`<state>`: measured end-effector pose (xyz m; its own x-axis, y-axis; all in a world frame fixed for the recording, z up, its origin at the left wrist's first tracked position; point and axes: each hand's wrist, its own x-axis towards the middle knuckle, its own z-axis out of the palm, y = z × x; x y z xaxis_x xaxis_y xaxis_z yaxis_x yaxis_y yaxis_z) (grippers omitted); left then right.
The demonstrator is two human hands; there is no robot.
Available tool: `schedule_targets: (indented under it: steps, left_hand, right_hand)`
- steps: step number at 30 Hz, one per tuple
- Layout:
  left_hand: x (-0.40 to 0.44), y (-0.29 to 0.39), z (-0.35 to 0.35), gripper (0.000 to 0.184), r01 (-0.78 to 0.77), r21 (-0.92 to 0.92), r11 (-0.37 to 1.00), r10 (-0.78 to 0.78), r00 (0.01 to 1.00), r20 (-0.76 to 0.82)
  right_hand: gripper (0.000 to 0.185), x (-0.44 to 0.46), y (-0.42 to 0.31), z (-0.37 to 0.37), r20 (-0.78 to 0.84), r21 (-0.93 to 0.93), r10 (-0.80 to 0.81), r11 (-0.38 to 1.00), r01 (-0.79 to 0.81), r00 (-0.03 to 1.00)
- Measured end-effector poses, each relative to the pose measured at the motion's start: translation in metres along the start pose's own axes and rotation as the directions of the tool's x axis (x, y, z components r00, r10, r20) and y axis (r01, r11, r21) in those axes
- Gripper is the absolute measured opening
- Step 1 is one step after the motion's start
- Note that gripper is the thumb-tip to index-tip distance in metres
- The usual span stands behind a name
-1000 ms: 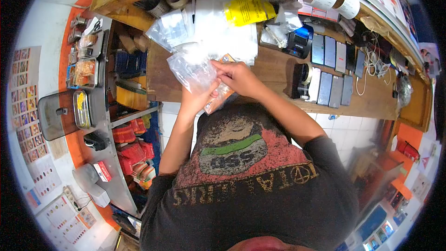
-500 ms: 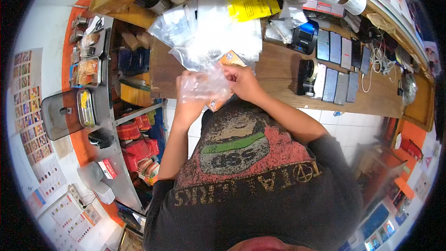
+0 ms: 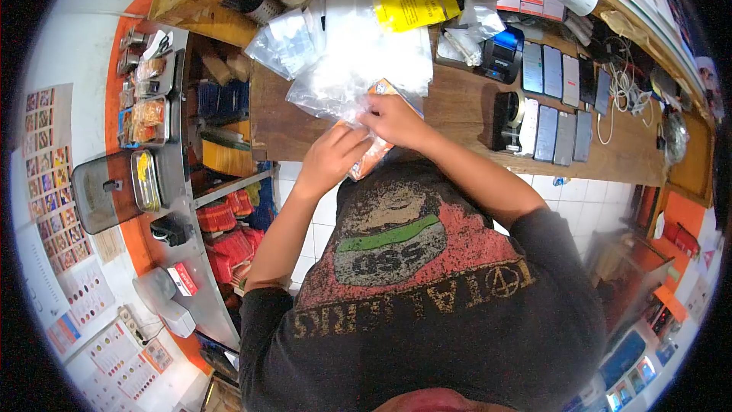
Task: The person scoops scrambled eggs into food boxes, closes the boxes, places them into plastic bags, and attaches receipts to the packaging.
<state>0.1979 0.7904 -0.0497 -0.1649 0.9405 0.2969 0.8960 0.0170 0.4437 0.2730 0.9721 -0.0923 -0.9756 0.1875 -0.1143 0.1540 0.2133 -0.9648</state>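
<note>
A long, flat orange packet (image 3: 371,159) lies slantwise at the counter's near edge, partly covered by both hands and by clear plastic. My left hand (image 3: 334,154) lies over its lower end, fingers bent and closed on the clear plastic bag (image 3: 324,99). Against the packet's upper part, my right hand (image 3: 398,122) pinches the same plastic. The fingertips of the two hands nearly meet over the packet. Beyond them, a stack of clear plastic bags (image 3: 366,53) spreads across the counter.
A yellow printed bag (image 3: 415,8) tops the stack. Rightward stand a small black printer (image 3: 503,53), a tape dispenser (image 3: 507,118) and rows of phones (image 3: 545,131). White cables (image 3: 621,95) coil farther right. A shelf unit with red packets (image 3: 225,217) stands on the left.
My left hand has turned over and moved down onto the packet; the plastic that hung crumpled before it now lies against the packet. My right hand has shifted slightly.
</note>
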Motion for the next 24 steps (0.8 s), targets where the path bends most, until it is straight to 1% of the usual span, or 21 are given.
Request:
schedule_targets:
  steps: [2, 3, 5, 6, 8, 9, 11, 12, 14, 15, 17, 18, 20, 21, 23, 24]
  left_hand:
    - [0.004, 0.000, 0.006, 0.028, -0.140, 0.199, 0.970, 0.139, 0.990, 0.023]
    - [0.004, 0.000, 0.008, 0.028, -0.141, 0.198, 0.970, 0.140, 0.990, 0.022]
    - [0.003, -0.002, 0.012, 0.027, -0.058, 0.142, 0.988, 0.059, 0.998, -0.004]
    - [0.003, -0.003, 0.014, 0.027, -0.059, 0.142, 0.988, 0.060, 0.998, -0.005]
    - [0.001, -0.003, 0.017, 0.019, 0.075, 0.005, 0.997, -0.073, 0.988, -0.137]
    - [-0.001, -0.003, 0.021, 0.019, 0.076, 0.004, 0.997, -0.075, 0.988, -0.138]
    - [-0.004, -0.001, 0.027, 0.013, 0.260, -0.202, 0.944, -0.295, 0.941, -0.168]
    - [-0.004, 0.001, 0.030, 0.013, 0.264, -0.203, 0.943, -0.299, 0.939, -0.169]
    - [-0.003, 0.005, 0.036, 0.009, 0.351, -0.367, 0.862, -0.444, 0.871, -0.211]
    - [-0.002, 0.008, 0.037, 0.009, 0.356, -0.369, 0.859, -0.450, 0.867, -0.212]
    - [0.001, 0.012, 0.039, 0.010, 0.434, -0.439, 0.787, -0.555, 0.808, -0.197]
    - [0.004, 0.014, 0.041, 0.010, 0.437, -0.442, 0.783, -0.560, 0.804, -0.198]
    - [0.009, 0.018, 0.044, 0.010, 0.433, -0.455, 0.778, -0.580, 0.773, -0.256]
    - [0.011, 0.019, 0.045, 0.010, 0.436, -0.458, 0.774, -0.585, 0.769, -0.258]
    - [0.015, 0.021, 0.045, 0.007, 0.429, -0.288, 0.856, -0.507, 0.807, -0.304]
    - [0.017, 0.022, 0.044, 0.007, 0.433, -0.291, 0.853, -0.512, 0.802, -0.307]
  right_hand:
    - [0.025, 0.005, 0.009, 0.002, 0.014, -0.245, -0.194, 0.950, 0.191, 0.981]
    - [0.025, 0.009, 0.011, 0.000, 0.013, -0.246, -0.193, 0.950, 0.190, 0.981]
    - [0.026, 0.015, 0.014, -0.005, 0.025, -0.063, -0.029, 0.998, 0.031, 0.999]
    - [0.026, 0.014, 0.013, -0.007, 0.025, -0.064, -0.030, 0.997, 0.032, 0.999]
    - [0.034, 0.008, 0.010, -0.016, 0.036, 0.021, 0.044, 0.999, -0.045, 0.998]
    - [0.034, 0.004, 0.009, -0.019, 0.038, 0.020, 0.045, 0.999, -0.046, 0.998]
    - [0.046, -0.005, 0.007, -0.024, 0.018, -0.031, -0.094, 0.995, 0.094, 0.995]
    - [0.046, -0.008, 0.007, -0.025, 0.023, -0.031, -0.093, 0.995, 0.093, 0.995]
    - [0.046, -0.011, 0.007, -0.026, -0.029, -0.027, -0.075, 0.997, 0.074, 0.997]
    - [0.046, -0.012, 0.008, -0.025, -0.022, -0.027, -0.073, 0.997, 0.072, 0.997]
    - [0.043, -0.014, 0.014, -0.023, -0.073, 0.188, 0.014, 0.982, 0.000, 0.997]
    - [0.043, -0.015, 0.016, -0.023, -0.067, 0.186, 0.017, 0.983, -0.004, 0.998]
    - [0.040, -0.016, 0.019, -0.024, 0.013, 0.331, 0.109, 0.937, -0.108, 0.994]
    - [0.040, -0.017, 0.018, -0.025, 0.020, 0.328, 0.111, 0.938, -0.112, 0.994]
    - [0.037, -0.017, 0.013, -0.030, 0.068, 0.414, 0.146, 0.896, -0.161, 0.987]
    - [0.037, -0.017, 0.014, -0.031, 0.074, 0.410, 0.148, 0.897, -0.165, 0.986]
